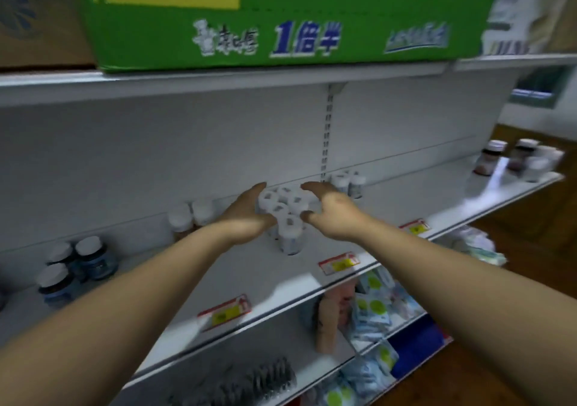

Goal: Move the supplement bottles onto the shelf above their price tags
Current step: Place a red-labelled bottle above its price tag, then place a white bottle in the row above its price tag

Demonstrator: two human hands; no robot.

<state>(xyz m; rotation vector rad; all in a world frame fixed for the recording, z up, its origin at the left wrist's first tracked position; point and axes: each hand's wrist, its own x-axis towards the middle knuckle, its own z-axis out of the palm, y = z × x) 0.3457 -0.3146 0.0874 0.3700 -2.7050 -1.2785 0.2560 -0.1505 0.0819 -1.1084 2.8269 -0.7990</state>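
Stocking judged roughly midway. In hand at this moment: a tight cluster of white-capped bottles (285, 212), upright, resting mid-depth on the white shelf (406, 193), behind and a little left of the middle price tag (339, 262).

Already standing on the same shelf:
- dark blue bottles (78, 265) at the far left
- a white-capped pair (190, 216) near the back, just left of the cluster
- another small pair (348, 184) against the back panel, just right of it
- brown bottles (512, 159) at the far right end

Two more tags on the front lip, one further left (224, 312) and one further right (415, 227). Print too blurred to match any tag to its product.

Likely left to do: easing the cluster into line above its own tag, then squaring up the rows. More stock out of view: unknown.

As for the left hand (246, 215): fingers fairly straight and together, laid flat along the cluster's left side, pressing rather than gripping. As for the right hand (327, 209): fingers arched over the far caps, thumb hooked in at the near side, so curled round the cluster's right flank. Bottles penned between the two palms, none lifted clear of the shelf.
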